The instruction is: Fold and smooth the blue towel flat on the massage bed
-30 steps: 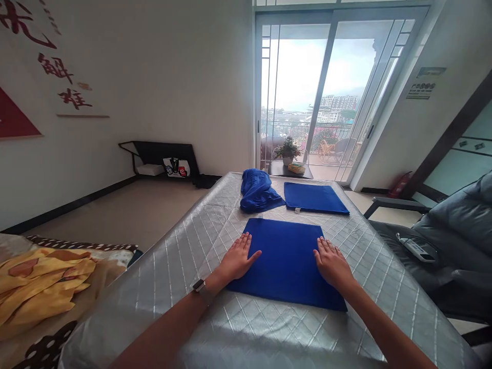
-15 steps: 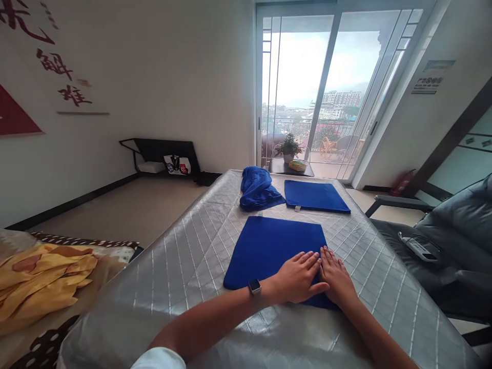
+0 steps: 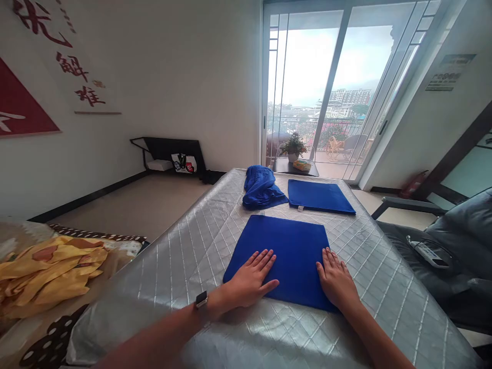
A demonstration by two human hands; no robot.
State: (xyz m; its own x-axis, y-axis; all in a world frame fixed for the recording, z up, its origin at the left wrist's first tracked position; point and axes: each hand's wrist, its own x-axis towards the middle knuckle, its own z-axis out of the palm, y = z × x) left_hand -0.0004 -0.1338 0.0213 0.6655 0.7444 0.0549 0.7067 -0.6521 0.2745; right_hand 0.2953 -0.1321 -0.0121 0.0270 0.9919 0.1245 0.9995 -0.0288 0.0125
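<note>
A flat blue cloth piece (image 3: 292,246), shaped like a cushion cover, lies spread on a silver quilted surface (image 3: 184,246). My left hand (image 3: 249,279), with a watch at the wrist, rests flat on its left part, thumb held out. On its right edge lies my right hand (image 3: 338,279), palm down with the fingers stretched. Neither hand grips anything. Farther back sits a second flat blue piece (image 3: 321,196) with a small white tag. Beside it, to the left, is a crumpled heap of blue cloth (image 3: 262,188).
Yellow cloth (image 3: 54,269) lies on a bed at the left. A black armchair (image 3: 461,246) with a white power strip (image 3: 428,253) on it stands at the right. Past the far edge is a small table (image 3: 295,168) with a potted plant (image 3: 293,148), before glass doors.
My left hand has slid left across the blue piece, away from my right hand, which stays at the right edge. The view has turned slightly left.
</note>
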